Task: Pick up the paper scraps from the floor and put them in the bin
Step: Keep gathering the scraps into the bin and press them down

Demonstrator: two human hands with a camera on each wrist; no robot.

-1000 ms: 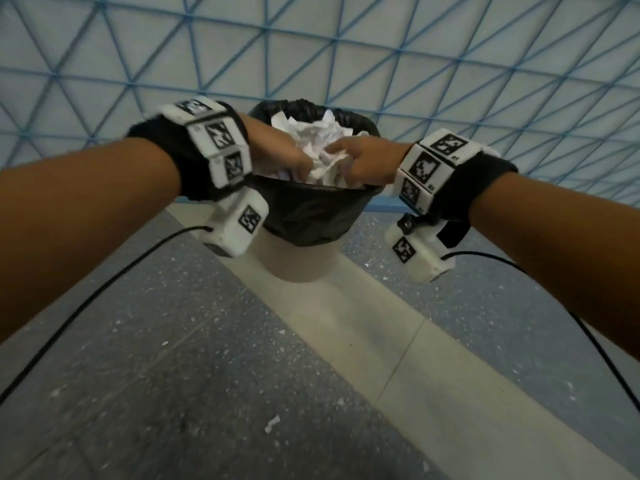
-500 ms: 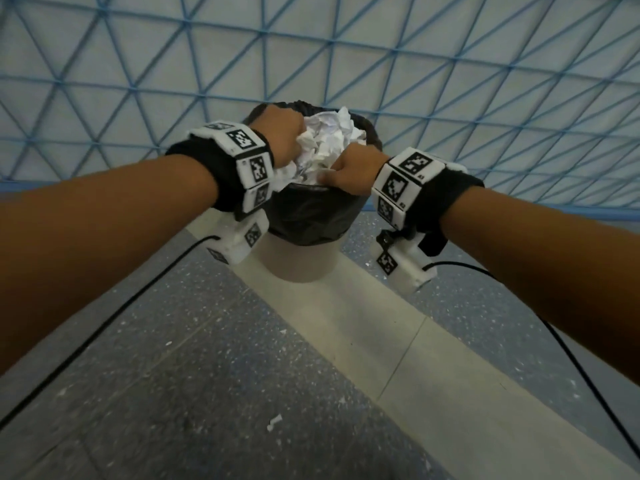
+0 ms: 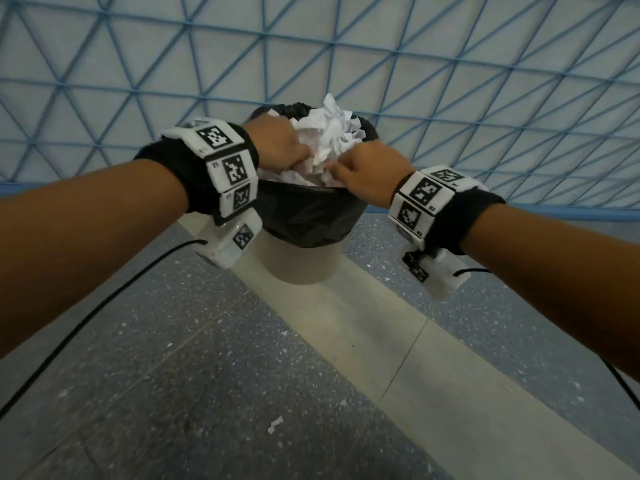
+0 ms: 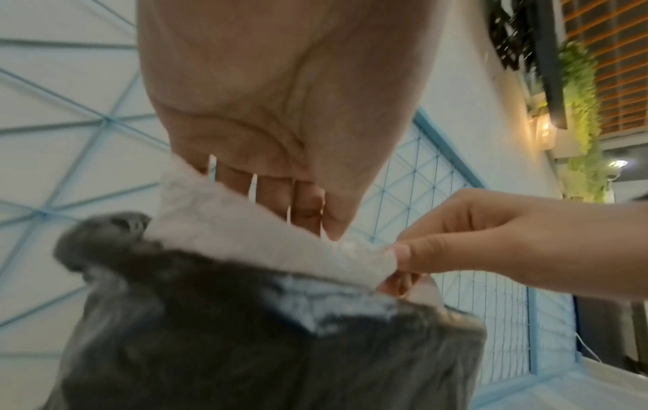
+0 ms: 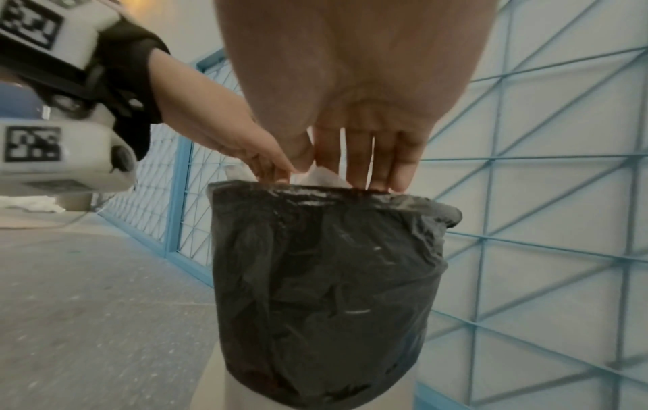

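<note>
Down nearest me, on the speckled grey floor (image 3: 145, 393), I count one clear paper scrap (image 3: 275, 424) lying loose, with a few smaller white flecks farther along that are too small to tell apart. A pale strip of floor runs diagonally past it toward the bin.

Two black cables trail from my two wrist units, one on each side.

Farther out, my two hands meet over the one bin (image 3: 303, 261), a pale tub lined with a black bag (image 3: 304, 213) whose edge folds over the rim. My left hand (image 3: 277, 140) is curled around the near-left side of a crumpled paper wad (image 3: 329, 140), fingers tucked into it. My right hand (image 3: 370, 171) pinches the wad's right edge between thumb and fingers; the left wrist view shows that pinch plainly (image 4: 403, 258). Both hands are close together, touching the same paper.

The wad sits at the mouth of the bin and rises above the rim; more white paper shows beneath it inside the bag.

Behind the bin stands a pale wall (image 3: 450, 81) crossed by blue lines in a triangle pattern.
</note>
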